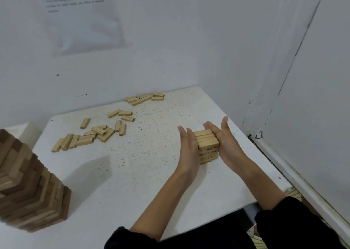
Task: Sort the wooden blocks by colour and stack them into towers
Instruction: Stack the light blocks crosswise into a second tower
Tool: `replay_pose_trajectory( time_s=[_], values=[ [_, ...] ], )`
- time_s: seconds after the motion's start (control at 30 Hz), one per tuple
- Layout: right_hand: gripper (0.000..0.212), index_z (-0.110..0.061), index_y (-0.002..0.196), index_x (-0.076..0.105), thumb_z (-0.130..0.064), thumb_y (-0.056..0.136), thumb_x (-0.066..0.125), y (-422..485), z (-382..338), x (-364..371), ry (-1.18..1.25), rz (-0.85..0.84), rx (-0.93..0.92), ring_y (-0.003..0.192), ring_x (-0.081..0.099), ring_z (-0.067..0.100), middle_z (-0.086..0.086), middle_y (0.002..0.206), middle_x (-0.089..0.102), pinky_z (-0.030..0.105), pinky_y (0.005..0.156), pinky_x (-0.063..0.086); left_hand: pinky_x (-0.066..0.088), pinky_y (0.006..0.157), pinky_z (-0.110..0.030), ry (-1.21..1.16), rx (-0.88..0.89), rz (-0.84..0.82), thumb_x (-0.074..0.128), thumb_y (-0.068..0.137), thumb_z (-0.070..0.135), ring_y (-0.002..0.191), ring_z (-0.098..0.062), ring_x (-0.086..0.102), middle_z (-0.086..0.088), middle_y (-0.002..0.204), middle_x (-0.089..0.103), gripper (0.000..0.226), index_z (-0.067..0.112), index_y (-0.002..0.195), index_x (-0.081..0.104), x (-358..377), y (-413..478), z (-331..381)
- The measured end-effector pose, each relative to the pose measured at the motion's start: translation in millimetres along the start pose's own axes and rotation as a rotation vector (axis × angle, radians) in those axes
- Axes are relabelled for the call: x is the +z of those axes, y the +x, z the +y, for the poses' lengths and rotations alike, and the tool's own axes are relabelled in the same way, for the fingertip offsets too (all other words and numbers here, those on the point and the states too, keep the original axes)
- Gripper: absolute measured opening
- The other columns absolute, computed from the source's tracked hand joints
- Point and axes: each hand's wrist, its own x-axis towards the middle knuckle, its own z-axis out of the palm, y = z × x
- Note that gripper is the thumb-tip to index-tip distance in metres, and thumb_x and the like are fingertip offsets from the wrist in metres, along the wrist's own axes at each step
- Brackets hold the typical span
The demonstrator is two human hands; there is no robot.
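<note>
"Wooden blocks (91,135), loose ones: where are they seen?"
"Light ones are scattered mid-table, left of centre. A further cluster (144,98) is laid at the far edge by the wall (189,40)."
"And the hands?"
"A short light tower (207,144) is pressed btwn them on the table (142,173), right side. The left hand (187,146) & right hand (226,142) are held flat, fingers straight, palms vs. opposite sides. Nothing is gripped."
"Anything else?"
"A tall tower (32,188) of dark & light blocks is stood at the near left. A printed sheet (79,15) is fixed to the wall; text can't be read."
</note>
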Motion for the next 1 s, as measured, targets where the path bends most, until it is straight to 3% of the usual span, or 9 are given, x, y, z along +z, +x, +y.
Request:
replay_pose_trajectory(
  time_s=[0.17,0.27,0.43,0.5,0.57,0.6,0.67,0.77,1.0],
  values=[
    [0.08,-0.028,0.142,0.037,-0.072,0.079,0.015,-1.9,-1.8,4.7,0.044,0.037,0.028,0.128,0.039,0.007,-0.015,0.147,0.036,0.037,0.114,0.024,0.025,0.1,-0.027,-0.026,0.011,-0.018,-0.007,0.086,0.066,0.125,-0.007,0.035,0.005,0.155,0.022,0.075,0.029,0.151,0.003,4.2,-2.8,1.3],
    [0.072,-0.027,0.142,0.036,-0.067,0.087,0.011,-2.2,-2.8,4.9,0.049,0.037,0.03,0.125,0.041,0.007,-0.014,0.147,0.037,0.036,0.112,0.026,0.026,0.101,-0.028,-0.015,0.028,-0.018,-0.009,0.086,0.065,0.13,-0.01,0.035,0.007,0.153,0.026,0.074,0.03,0.151,0.0,6.1,-5.2,1.3],
    [0.078,-0.024,0.144,0.034,-0.069,0.083,0.015,-0.5,-4.2,1.9,0.032,0.031,0.026,0.133,0.036,0.009,-0.012,0.148,0.036,0.038,0.115,0.022,0.034,0.093,-0.023,0.041,0.063,0.004,-0.011,0.091,0.057,0.098,0.003,0.05,0.025,0.108,0.046,0.069,0.027,0.149,0.012,12.0,-7.9,3.3],
    [0.08,-0.023,0.145,0.03,-0.07,0.082,0.016,1.2,-5.9,-1.0,-0.005,0.048,-0.001,0.138,0.028,0.008,-0.009,0.15,0.034,0.039,0.118,0.016,0.03,0.101,-0.026,0.026,0.074,0.032,-0.008,0.092,0.057,0.109,0.001,0.049,0.022,0.126,0.046,0.068,0.027,0.149,0.015,10.4,-7.7,3.0],
    [0.07,-0.024,0.144,0.033,-0.064,0.089,0.014,5.2,-10.6,-5.7,-0.086,0.084,-0.055,0.138,0.027,0.005,-0.009,0.149,0.035,0.035,0.118,0.012,0.015,0.113,-0.03,0.026,0.095,0.116,0.001,0.094,0.058,0.136,-0.006,0.029,0.011,0.153,0.026,0.066,0.027,0.15,0.014,5.2,-6.8,5.6],
    [0.065,-0.024,0.142,0.036,-0.06,0.093,0.015,8.8,-15.4,-8.1,-0.124,0.092,-0.074,0.137,0.029,0.005,-0.008,0.148,0.037,0.033,0.118,0.013,0.012,0.115,-0.032,0.035,0.113,0.175,0.008,0.094,0.058,0.14,-0.008,0.023,0.008,0.155,0.022,0.064,0.027,0.15,0.016,0.2,-5.2,8.1],
    [0.058,-0.023,0.138,0.042,-0.054,0.096,0.018,21.4,-28.8,-11.7,-0.18,0.059,-0.09,0.135,0.033,0.007,-0.006,0.144,0.042,0.035,0.117,0.016,0.025,0.112,-0.037,0.08,0.149,0.286,0.024,0.098,0.051,0.13,-0.012,0.036,0.007,0.144,0.037,0.052,0.026,0.142,0.035,-14.6,1.4,16.1],
    [0.047,-0.024,0.127,0.052,-0.049,0.098,0.024,48.7,-52.0,-8.7,-0.202,-0.023,-0.093,0.129,0.042,0.012,-0.002,0.136,0.051,0.038,0.113,0.028,0.043,0.093,-0.028,0.186,0.226,0.368,0.04,0.1,0.03,0.114,-0.011,0.049,0.006,0.125,0.05,0.025,0.025,0.121,0.053,-42.0,12.7,37.8],
    [0.026,-0.03,0.114,0.059,-0.036,0.098,0.04,130.0,-64.6,15.6,-0.454,-0.169,-0.119,0.118,0.048,0.012,-0.002,0.126,0.057,0.032,0.093,0.042,0.037,0.093,-0.028,0.52,0.235,0.386,0.044,0.099,0.027,0.113,-0.011,0.046,0.004,0.122,0.051,0.028,0.016,0.121,0.058,-111.3,56.9,89.0]
  ],
)
